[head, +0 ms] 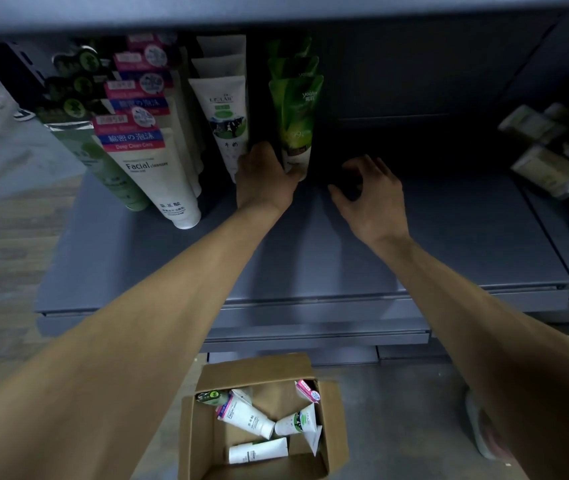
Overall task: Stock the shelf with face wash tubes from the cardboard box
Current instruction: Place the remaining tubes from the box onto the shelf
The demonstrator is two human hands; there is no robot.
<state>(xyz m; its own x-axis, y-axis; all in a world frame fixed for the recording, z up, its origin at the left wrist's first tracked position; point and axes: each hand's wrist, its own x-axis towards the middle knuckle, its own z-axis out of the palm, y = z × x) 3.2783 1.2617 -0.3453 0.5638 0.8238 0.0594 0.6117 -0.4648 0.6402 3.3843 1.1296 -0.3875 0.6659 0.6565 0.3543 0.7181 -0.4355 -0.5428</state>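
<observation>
Grey shelf (449, 237): left hand (264, 176) steadies upright green tube (296, 123), cap down.

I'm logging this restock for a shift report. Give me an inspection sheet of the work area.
Surface: grey shelf, right part bare.
Job's things: rows of tubes stand at left; cardboard box on the floor, open, several tubes inside.
Clutter: packets on the neighbouring shelf at right.
Grippers: left hand at the base of the green tube; right hand open, empty.
Cables: nothing seen.
Surroundings: grey floor, a shoe at right.
</observation>
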